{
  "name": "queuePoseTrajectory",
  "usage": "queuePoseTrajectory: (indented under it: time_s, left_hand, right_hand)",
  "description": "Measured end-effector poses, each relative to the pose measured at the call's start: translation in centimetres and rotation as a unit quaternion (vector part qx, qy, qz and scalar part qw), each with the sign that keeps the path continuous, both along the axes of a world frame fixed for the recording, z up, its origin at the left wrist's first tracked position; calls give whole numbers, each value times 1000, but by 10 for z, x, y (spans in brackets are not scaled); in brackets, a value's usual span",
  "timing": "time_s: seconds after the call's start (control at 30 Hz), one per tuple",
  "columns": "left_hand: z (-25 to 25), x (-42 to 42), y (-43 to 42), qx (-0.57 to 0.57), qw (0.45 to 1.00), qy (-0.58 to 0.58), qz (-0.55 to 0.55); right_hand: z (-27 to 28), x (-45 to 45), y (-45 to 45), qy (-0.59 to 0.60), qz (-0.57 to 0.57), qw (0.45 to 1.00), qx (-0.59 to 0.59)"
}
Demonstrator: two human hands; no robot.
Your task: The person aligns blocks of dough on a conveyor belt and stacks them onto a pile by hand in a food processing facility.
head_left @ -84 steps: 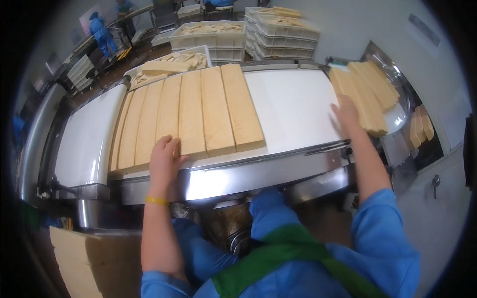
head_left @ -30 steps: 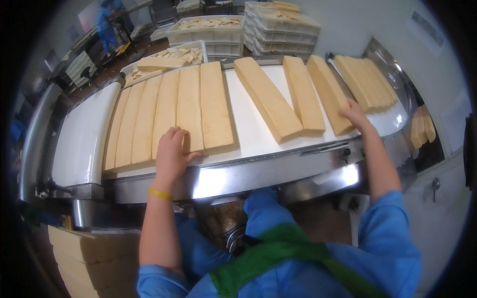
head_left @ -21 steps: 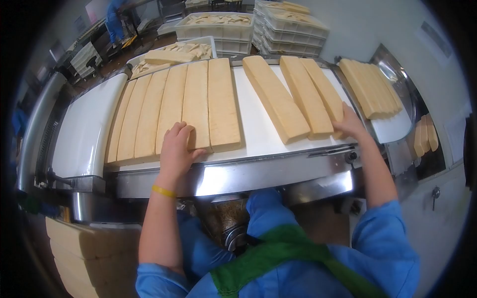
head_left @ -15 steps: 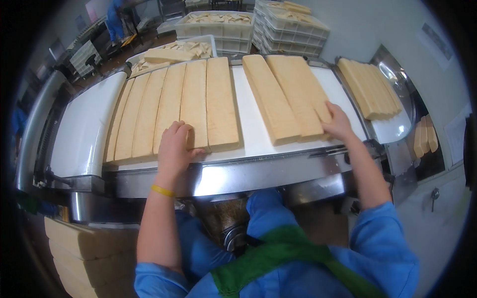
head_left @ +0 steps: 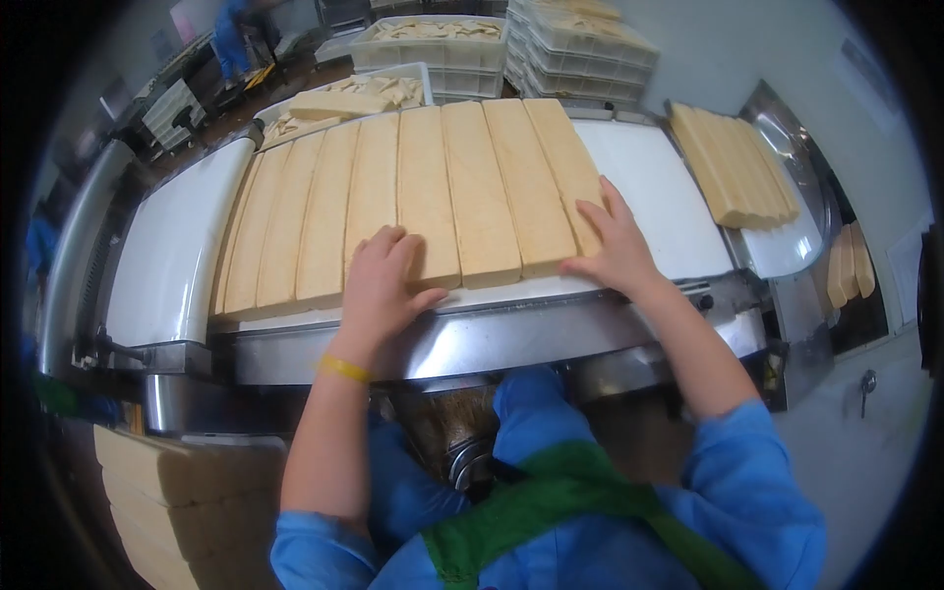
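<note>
Several long pale-yellow slabs [head_left: 428,187] lie side by side, pressed together, across a white belt [head_left: 644,187]. My left hand [head_left: 383,285] rests on the near ends of the slabs, its fingers on top and the thumb out toward the belt's front edge. At the row's right end, my right hand [head_left: 615,241] touches the rightmost slab [head_left: 565,162] near its near end, fingers spread. Neither hand is wrapped round a slab. A bunch of more slabs [head_left: 733,167] lies beyond the belt's right end, on a shiny metal surface.
A metal rail [head_left: 442,344] runs along the belt's front. Behind stand a tub of pale pieces [head_left: 344,103] and stacked white crates [head_left: 580,59]. Large blocks [head_left: 187,501] are piled low at the left. A person in blue [head_left: 231,44] stands far back left.
The separate slabs on the right have moved left and now touch the row. My right hand has moved left with them; my left hand has shifted slightly right.
</note>
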State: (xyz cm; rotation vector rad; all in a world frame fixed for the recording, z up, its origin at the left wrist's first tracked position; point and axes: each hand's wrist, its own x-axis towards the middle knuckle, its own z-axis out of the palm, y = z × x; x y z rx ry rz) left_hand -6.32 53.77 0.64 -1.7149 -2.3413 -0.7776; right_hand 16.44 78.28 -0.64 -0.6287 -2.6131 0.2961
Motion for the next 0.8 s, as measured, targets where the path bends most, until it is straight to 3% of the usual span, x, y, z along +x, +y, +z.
queuePoseTrajectory:
  time_s: [0.17,0.27,0.33,0.47,0.53,0.8]
  left_hand:
    - [-11,24,29,38,997,55,-23]
    - [-17,21,30,51,997,60,-14]
    - [-20,19,29,52,997,63,-12]
    - [-18,15,25,53,997,60,-10]
    - [-16,15,23,45,998,52,-3]
    - [-18,11,19,47,997,58,1]
  right_hand:
    - [-7,-4,-1,86,-10,996,-15]
    - [-9,2,56,176,-17,962,-210]
    - [-10,20,121,54,-93,994,17]
    - [-15,86,212,-19,-360,920,153]
    - [-9,127,225,-68,-420,904,33]
    - [-10,229,220,-29,-360,931,55]
